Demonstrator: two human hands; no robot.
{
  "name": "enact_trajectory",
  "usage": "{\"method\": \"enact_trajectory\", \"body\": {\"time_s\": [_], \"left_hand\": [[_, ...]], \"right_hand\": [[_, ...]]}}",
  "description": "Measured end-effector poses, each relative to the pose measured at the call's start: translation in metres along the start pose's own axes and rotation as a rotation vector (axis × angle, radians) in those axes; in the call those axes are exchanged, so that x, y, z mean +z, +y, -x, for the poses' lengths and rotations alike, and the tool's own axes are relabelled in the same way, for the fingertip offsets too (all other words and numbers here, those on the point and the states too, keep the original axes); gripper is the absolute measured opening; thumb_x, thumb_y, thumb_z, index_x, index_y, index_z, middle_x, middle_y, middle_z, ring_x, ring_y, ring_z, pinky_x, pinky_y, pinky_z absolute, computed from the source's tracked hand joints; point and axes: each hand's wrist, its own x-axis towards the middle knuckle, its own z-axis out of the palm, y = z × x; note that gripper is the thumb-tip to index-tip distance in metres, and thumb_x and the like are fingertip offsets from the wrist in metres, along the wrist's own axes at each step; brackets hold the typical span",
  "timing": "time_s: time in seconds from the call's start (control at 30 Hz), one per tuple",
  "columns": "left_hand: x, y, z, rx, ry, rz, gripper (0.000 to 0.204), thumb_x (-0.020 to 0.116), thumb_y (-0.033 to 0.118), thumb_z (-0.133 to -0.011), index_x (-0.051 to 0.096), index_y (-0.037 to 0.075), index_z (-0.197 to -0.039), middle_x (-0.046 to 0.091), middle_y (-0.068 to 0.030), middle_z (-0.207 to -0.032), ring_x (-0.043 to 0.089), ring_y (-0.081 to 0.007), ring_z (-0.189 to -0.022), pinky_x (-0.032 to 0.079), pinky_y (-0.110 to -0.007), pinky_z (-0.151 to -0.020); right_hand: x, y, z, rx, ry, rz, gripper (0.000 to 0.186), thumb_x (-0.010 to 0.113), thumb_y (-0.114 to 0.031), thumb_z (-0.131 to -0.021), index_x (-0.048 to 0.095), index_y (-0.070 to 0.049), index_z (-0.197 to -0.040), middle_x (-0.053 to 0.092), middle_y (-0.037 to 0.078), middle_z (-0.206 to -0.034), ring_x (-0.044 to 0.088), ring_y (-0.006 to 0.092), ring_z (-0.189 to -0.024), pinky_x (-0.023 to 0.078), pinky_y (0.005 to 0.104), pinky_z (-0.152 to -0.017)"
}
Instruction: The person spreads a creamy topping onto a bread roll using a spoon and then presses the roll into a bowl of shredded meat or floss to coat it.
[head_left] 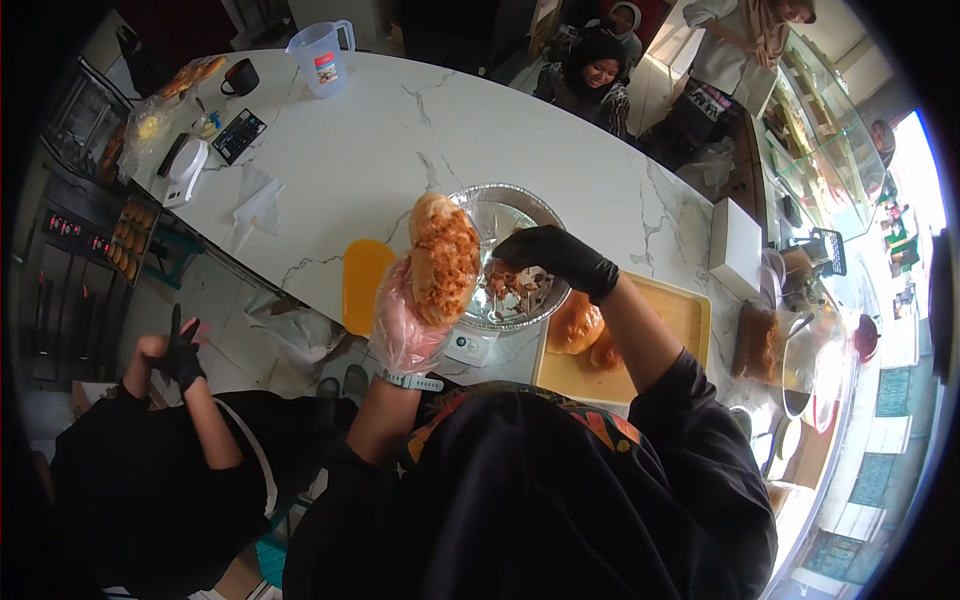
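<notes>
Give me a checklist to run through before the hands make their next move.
1. Left hand covered: ok, in a clear plastic glove.
2. Right hand covered: ok, in black.
3. Topped bread supported: ok, held in the left hand.
4. Shredded filling available: ok, some lies in the round foil pan, at the right hand's fingers.
5. Plain rolls on the tray: ok, at least two show, partly behind the right forearm.
6. Reading on the white device by the pan's near edge: cannot tell, too small.
</notes>
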Motion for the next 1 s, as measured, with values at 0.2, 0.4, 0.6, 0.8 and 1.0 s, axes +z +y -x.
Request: {"method": "enact_trajectory", "body": {"time_s": [0.2,0.4,0.6,0.8,1.0], "left_hand": [[-0.004,-0.011,0.006,-0.055,0.015,-0.031,0.039,0.036,0.026,-0.095,0.043,0.0,-0.124,0.055,-0.016,-0.118,0.057,-0.029,-0.108,0.05,-0.045,-0.09],[-0.002,-0.017,0.006,-0.118,0.001,-0.129,0.04,0.035,0.027,-0.096,0.042,0.0,-0.125,0.055,-0.0152,-0.119,0.058,-0.0275,-0.107,0.051,-0.042,-0.088],[0.019,-0.022,0.017,-0.1,0.025,-0.199,0.04,0.035,0.027,-0.096,0.041,0.0,-0.125,0.054,-0.0158,-0.12,0.058,-0.0273,-0.106,0.051,-0.041,-0.088],[0.003,-0.019,0.013,-0.075,0.029,-0.218,0.04,0.036,0.027,-0.096,0.04,-0.001,-0.126,0.053,-0.0171,-0.12,0.057,-0.0281,-0.108,0.051,-0.041,-0.089],[-0.005,-0.019,0.009,-0.072,0.038,-0.211,0.041,0.036,0.028,-0.097,0.04,-0.001,-0.126,0.052,-0.0174,-0.12,0.057,-0.0281,-0.107,0.051,-0.041,-0.089]], "right_hand": [[-0.023,-0.067,-0.01,0.2,0.053,-0.223,0.022,0.058,-0.005,-0.084,0.063,0.004,-0.104,0.065,0.011,-0.096,0.062,0.0148,-0.087,0.049,0.0269,-0.084],[-0.019,-0.104,-0.042,0.086,-0.071,0.219,0.02,0.06,-0.008,-0.085,0.065,0.0,-0.102,0.068,0.01,-0.091,0.063,0.0151,-0.084,0.05,0.028,-0.082],[-0.01,-0.097,-0.057,-0.353,-0.168,0.661,0.017,0.057,-0.01,-0.085,0.069,-0.01,-0.096,0.068,0.007,-0.091,0.063,0.0197,-0.082,0.05,0.0296,-0.079],[-0.005,-0.127,-0.059,0.024,-0.155,0.633,0.02,0.054,-0.007,-0.086,0.068,-0.01,-0.099,0.067,0.008,-0.094,0.063,0.0192,-0.084,0.05,0.0295,-0.078],[-0.017,-0.096,-0.05,-0.178,-0.026,0.602,0.019,0.057,-0.006,-0.084,0.068,-0.009,-0.099,0.068,0.007,-0.087,0.062,0.0171,-0.076,0.051,0.0287,-0.077]]}}
